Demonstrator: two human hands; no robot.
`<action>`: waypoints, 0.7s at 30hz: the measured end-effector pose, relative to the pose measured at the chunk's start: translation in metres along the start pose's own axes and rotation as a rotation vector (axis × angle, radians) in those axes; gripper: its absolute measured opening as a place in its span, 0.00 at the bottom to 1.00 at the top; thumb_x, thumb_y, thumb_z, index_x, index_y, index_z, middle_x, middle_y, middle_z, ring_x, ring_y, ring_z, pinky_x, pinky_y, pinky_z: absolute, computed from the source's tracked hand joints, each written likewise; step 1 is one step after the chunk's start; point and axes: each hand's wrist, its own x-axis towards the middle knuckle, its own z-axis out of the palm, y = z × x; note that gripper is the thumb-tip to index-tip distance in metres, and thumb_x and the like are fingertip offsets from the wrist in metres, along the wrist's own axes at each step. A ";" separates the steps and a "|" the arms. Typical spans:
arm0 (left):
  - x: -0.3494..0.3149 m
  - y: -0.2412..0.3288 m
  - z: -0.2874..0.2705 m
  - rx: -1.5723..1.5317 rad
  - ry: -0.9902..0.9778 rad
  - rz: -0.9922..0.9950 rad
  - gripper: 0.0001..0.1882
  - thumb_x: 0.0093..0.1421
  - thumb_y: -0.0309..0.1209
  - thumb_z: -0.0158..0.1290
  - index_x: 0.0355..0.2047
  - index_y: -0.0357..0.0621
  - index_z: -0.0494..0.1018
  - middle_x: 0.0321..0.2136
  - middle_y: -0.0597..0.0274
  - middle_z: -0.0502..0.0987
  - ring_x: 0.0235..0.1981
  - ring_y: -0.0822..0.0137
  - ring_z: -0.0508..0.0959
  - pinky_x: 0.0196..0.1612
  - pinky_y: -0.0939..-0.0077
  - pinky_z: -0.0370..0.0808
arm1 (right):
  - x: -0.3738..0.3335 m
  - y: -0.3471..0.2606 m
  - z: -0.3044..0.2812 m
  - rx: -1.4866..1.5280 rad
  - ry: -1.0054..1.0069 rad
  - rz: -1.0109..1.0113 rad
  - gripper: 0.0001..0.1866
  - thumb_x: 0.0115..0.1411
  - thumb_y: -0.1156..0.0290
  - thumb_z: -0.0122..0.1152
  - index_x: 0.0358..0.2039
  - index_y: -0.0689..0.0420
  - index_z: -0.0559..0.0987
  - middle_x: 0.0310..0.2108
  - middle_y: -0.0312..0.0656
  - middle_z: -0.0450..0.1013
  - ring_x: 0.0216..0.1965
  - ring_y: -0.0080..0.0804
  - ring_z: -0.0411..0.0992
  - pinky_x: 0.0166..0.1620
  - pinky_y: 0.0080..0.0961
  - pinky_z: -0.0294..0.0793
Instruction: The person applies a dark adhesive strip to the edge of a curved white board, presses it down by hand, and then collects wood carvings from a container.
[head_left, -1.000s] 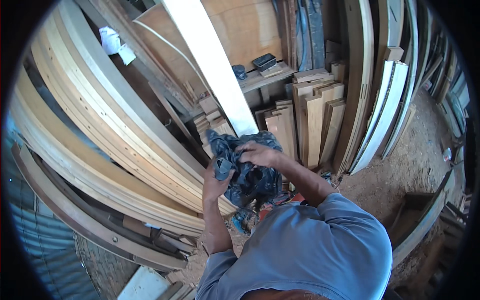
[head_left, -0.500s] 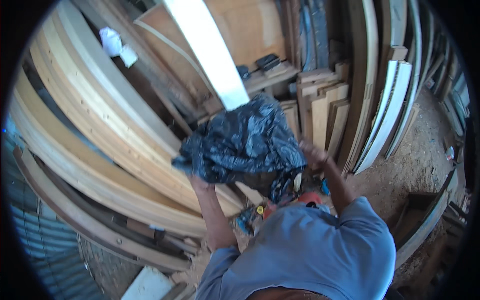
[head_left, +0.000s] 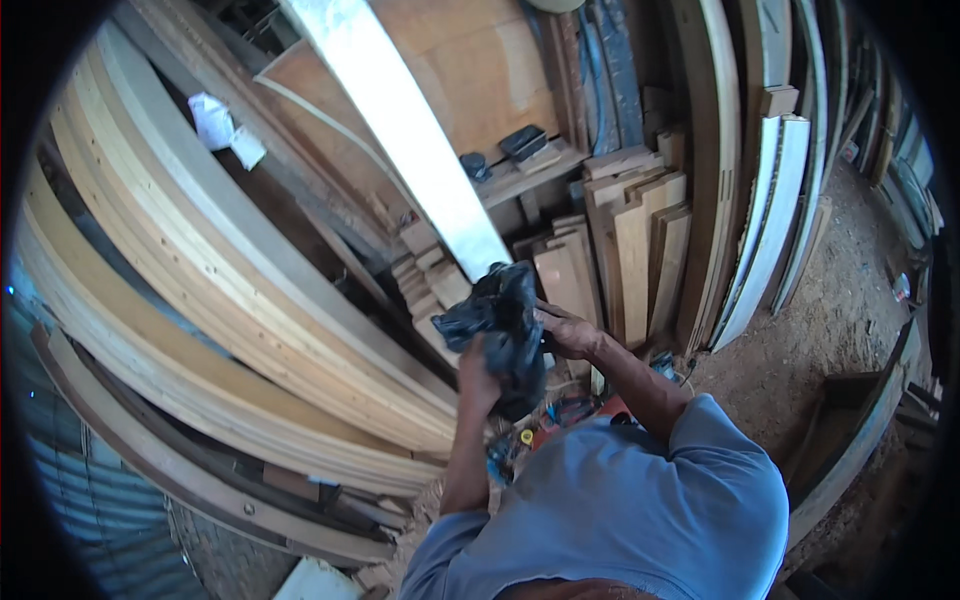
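A crumpled black plastic bag point(head_left: 512, 315), bunched into a small bundle, is held between both hands in front of my body. My left hand point(head_left: 478, 378) grips its lower left side, and the fingers are partly blurred and sunk in the folds. On the right side, my right hand point(head_left: 568, 332) is closed on the bag's edge, its fingertips partly hidden by the plastic. Just beyond the bag, a long white board point(head_left: 410, 130) slants down from the top of the picture, its lower end beside the bundle.
Long curved-looking planks point(head_left: 250, 290) lean along the left. Short upright wood offcuts point(head_left: 635, 250) stand ahead to the right, near a shelf holding a dark box point(head_left: 522, 142). Red and blue items point(head_left: 570, 408) lie on the floor close to me. At right, a wooden trough point(head_left: 850, 440) rests on dirt.
The bag went from spread wide to a compact bundle. My hands have come closer together, the left moving right and the right moving left.
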 end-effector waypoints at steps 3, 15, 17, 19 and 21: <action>-0.005 0.005 0.012 -0.410 -0.192 0.006 0.23 0.45 0.20 0.64 0.44 0.46 0.73 0.34 0.68 0.78 0.34 0.74 0.77 0.39 0.74 0.75 | 0.000 0.023 0.015 0.008 -0.006 -0.034 0.46 0.61 0.58 0.66 0.72 0.54 0.49 0.62 0.39 0.63 0.61 0.30 0.63 0.63 0.30 0.63; -0.046 0.001 -0.048 -1.263 -0.346 -0.273 0.14 0.53 0.16 0.57 0.35 0.49 0.68 0.52 0.53 0.73 0.55 0.59 0.73 0.54 0.58 0.72 | -0.002 0.010 -0.016 -0.152 0.285 0.007 0.20 0.57 0.82 0.57 0.51 0.63 0.76 0.42 0.42 0.79 0.41 0.29 0.78 0.47 0.27 0.79; -0.054 -0.022 -0.087 -1.310 -0.251 -0.154 0.12 0.55 0.18 0.56 0.35 0.48 0.68 0.58 0.44 0.69 0.61 0.45 0.68 0.61 0.48 0.67 | -0.004 -0.003 -0.029 -0.092 0.329 0.024 0.20 0.56 0.83 0.55 0.51 0.64 0.76 0.42 0.43 0.79 0.41 0.32 0.79 0.48 0.28 0.79; -0.071 -0.068 -0.103 -1.184 -0.059 -0.210 0.11 0.57 0.21 0.55 0.39 0.45 0.69 0.62 0.40 0.65 0.64 0.38 0.65 0.64 0.43 0.62 | -0.013 -0.019 -0.031 -0.009 0.326 0.058 0.19 0.57 0.82 0.55 0.51 0.65 0.76 0.42 0.44 0.79 0.40 0.34 0.79 0.48 0.29 0.80; -0.080 -0.084 -0.116 -1.090 0.138 -0.377 0.14 0.59 0.24 0.56 0.45 0.42 0.71 0.62 0.40 0.65 0.64 0.41 0.65 0.65 0.47 0.62 | -0.023 -0.024 -0.018 0.029 0.195 0.105 0.20 0.57 0.82 0.57 0.52 0.65 0.76 0.43 0.41 0.79 0.41 0.31 0.78 0.48 0.28 0.79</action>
